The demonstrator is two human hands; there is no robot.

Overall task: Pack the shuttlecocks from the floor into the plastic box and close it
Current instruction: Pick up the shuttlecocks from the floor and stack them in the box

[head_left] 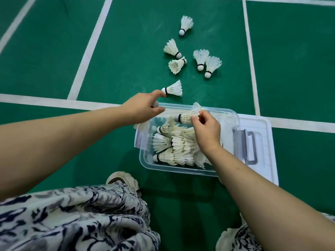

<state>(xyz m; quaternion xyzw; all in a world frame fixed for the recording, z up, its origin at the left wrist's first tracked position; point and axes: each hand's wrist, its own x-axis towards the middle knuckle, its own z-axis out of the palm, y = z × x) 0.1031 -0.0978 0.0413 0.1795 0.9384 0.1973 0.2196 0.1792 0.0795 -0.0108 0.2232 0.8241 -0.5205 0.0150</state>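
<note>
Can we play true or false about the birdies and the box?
The clear plastic box has white feather shuttlecocks inside. True.
The box is shut with its lid. False: the white plastic lid lies on the floor beside it.
The right hand holds one shuttlecock over the box. True.
The floor is red. False: the court floor is green with white lines.
Every shuttlecock is packed. False: six loose shuttlecocks lie on the floor.
</note>
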